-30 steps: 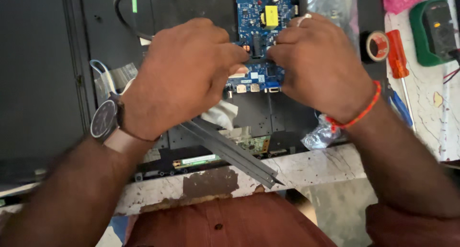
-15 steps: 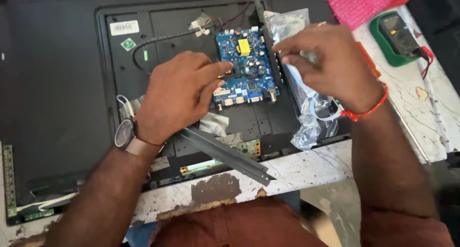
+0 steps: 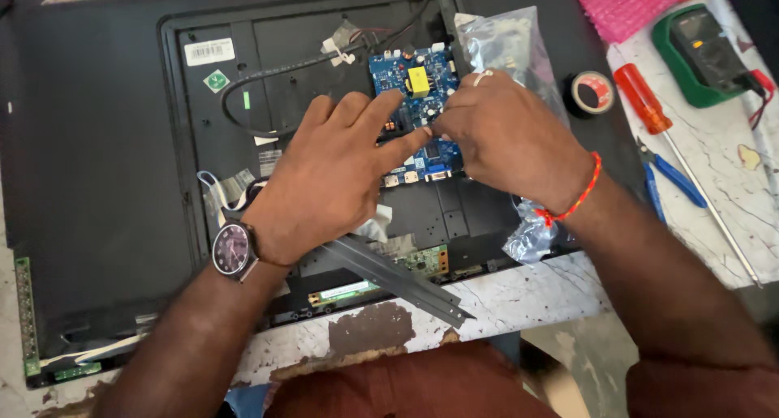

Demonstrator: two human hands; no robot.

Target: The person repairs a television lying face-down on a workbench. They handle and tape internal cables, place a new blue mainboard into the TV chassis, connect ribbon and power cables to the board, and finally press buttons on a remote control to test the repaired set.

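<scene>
— Two hands meet over one blue circuit board (image 3: 412,101), which sits in the opened back of a flat-screen panel (image 3: 105,166). See how they come together?

— Yes. The left hand (image 3: 324,178) lies flat on the board's near-left part, its index finger stretched out so the tip touches the right hand (image 3: 503,134). It looks like a steadying press, palm down, gripping nothing.

— And the right one?

— Curled, fingertips pinched at a spot on the board's right side, just where the left index finger ends. Whether it clamps a connector or a small part I cannot tell; the fingers hide it.

— What lies around them?

— Under and beyond the right hand is a silvery antistatic bag (image 3: 507,49), likely the board's wrapper, pushed aside but kept close. Beyond the left hand, a black cable (image 3: 268,77) loops across the panel toward the board. Nearer the person than the left wrist, a grey metal strip (image 3: 398,276) lies slantwise over the panel's lower edge, beside a small green board (image 3: 426,260).

— The tools?

— All out past the right hand, on the worn white table (image 3: 519,292), within that hand's reach: a roll of black tape (image 3: 591,93) nearest, then an orange-handled screwdriver (image 3: 645,101), blue-handled pliers (image 3: 669,178) nearer the forearm, and a green multimeter (image 3: 710,53) farthest off. A pink bubble sheet (image 3: 633,4) lies beyond them.

— The wrists?

— A round wristwatch (image 3: 233,249) on the left, a red thread band (image 3: 572,199) on the right.
</scene>
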